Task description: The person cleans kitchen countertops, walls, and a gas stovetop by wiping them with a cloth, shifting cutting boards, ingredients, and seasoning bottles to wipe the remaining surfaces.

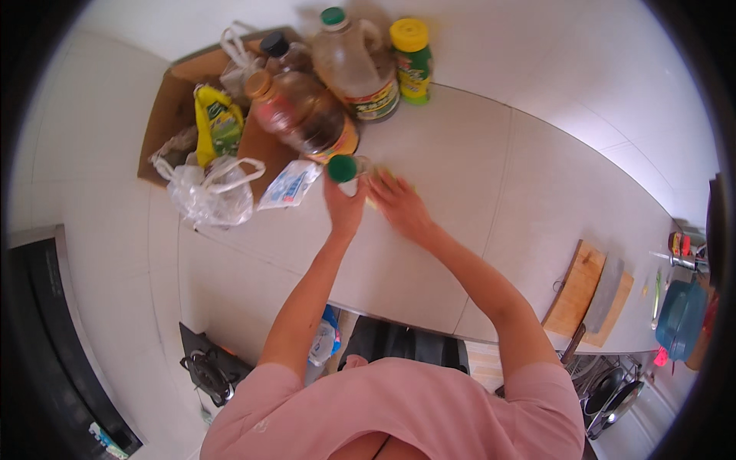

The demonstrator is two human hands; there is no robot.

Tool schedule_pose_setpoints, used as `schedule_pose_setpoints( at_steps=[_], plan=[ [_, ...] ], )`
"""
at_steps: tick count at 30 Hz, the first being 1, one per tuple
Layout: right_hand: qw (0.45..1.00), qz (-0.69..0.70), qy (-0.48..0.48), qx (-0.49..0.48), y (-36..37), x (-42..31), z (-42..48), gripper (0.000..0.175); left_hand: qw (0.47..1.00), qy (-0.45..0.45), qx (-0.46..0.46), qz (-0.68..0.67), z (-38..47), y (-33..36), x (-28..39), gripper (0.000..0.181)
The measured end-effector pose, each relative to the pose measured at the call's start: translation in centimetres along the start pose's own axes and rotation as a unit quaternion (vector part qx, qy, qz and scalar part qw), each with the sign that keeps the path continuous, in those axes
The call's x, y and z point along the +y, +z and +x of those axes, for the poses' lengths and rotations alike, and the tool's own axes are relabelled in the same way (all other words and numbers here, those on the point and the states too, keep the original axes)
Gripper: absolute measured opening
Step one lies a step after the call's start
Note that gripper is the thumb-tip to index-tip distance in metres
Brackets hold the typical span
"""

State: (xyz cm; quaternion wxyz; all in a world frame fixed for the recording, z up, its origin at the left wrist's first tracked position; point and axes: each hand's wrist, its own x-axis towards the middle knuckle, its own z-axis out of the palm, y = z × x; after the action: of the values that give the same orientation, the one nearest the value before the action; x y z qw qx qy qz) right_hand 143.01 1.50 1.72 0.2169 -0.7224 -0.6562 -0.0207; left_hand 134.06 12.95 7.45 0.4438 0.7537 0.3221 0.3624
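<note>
My left hand (345, 207) grips a clear bottle (363, 165) near its green cap (342, 168). The bottle tilts, its neck running toward the right, and most of its body is hidden. Against its side lies my right hand (402, 208), fingers together and slightly blurred. Yellow-green edges of what looks like a cloth (388, 177) show around the right fingers. Just behind the left hand stands a large bottle of dark liquid (313, 115) with an orange cap. A white and blue packet (292, 183) lies left of that hand.
A cardboard box (164, 121) holds bags and a yellow-green packet (221, 123). A handled jug (356, 69) and a yellow-lidded container (413, 60) stand by the wall. Cutting board (575, 284) and cleaver (604, 293) lie right. A gas burner (210, 368) is lower left.
</note>
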Motion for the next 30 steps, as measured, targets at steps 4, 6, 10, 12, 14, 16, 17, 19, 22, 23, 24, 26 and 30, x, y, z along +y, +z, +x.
schedule_pose_setpoints(
  at_steps=[4, 6, 10, 12, 14, 16, 17, 19, 22, 23, 24, 26, 30],
  plan=[
    [0.987, -0.057, 0.114, 0.099, -0.6, 8.1, 3.8, 0.037, 1.0, -0.005, 0.006, -0.011, 0.0, 0.1, 0.6, 0.038],
    [0.967, -0.1, 0.199, 0.125, -1.3, 12.7, 2.3, 0.037, 0.997, -0.048, -0.058, -0.003, 0.1, 0.3, 0.4, 0.039],
    [0.906, -0.131, 0.335, 0.221, -3.4, 20.4, 2.1, 0.031, 0.995, -0.028, -0.083, -0.039, 1.3, 5.8, -0.2, 0.039],
    [0.909, -0.034, 0.339, 0.241, -1.4, 19.8, 3.4, 0.023, 0.993, -0.041, -0.091, -0.064, 2.6, 9.8, -0.1, 0.039],
    [0.958, -0.066, 0.158, 0.228, -1.8, 17.8, 4.4, 0.026, 0.997, -0.052, -0.052, -0.037, 4.0, 10.7, -1.7, 0.04],
    [0.947, -0.038, 0.212, 0.24, -3.9, 22.4, 0.5, 0.027, 0.994, -0.061, -0.081, -0.044, 4.7, 11.7, -1.0, 0.045],
    [0.934, -0.006, 0.255, 0.252, -5.1, 24.8, -2.7, 0.029, 0.991, -0.072, -0.1, -0.049, 5.0, 12.2, -0.8, 0.05],
    [0.924, -0.13, 0.284, 0.221, -9.0, 28.1, -9.5, 0.028, 0.994, -0.054, -0.093, -0.03, 5.3, 10.5, -1.6, 0.052],
    [0.848, -0.27, 0.405, 0.212, -13.8, 30.1, -19.8, 0.032, 0.997, -0.013, -0.078, 0.004, 1.9, 8.9, -1.5, 0.056],
    [0.816, -0.308, 0.439, 0.217, -14.5, 29.6, -22.2, 0.034, 0.998, 0.011, -0.064, 0.028, -0.3, 7.6, -1.2, 0.058],
    [0.814, -0.312, 0.442, 0.213, -14.4, 28.4, -23.2, 0.034, 0.994, 0.008, -0.099, 0.048, -2.7, 5.8, -0.6, 0.057],
    [0.761, -0.379, 0.493, 0.185, -12.5, 24.8, -23.2, 0.038, 0.982, 0.014, -0.14, 0.124, -7.0, 0.4, -0.7, 0.056],
    [0.876, -0.252, 0.402, 0.083, -4.8, 8.9, -13.8, 0.044, 0.952, 0.042, -0.156, 0.26, -12.5, -11.9, -5.3, 0.05]
  ],
)
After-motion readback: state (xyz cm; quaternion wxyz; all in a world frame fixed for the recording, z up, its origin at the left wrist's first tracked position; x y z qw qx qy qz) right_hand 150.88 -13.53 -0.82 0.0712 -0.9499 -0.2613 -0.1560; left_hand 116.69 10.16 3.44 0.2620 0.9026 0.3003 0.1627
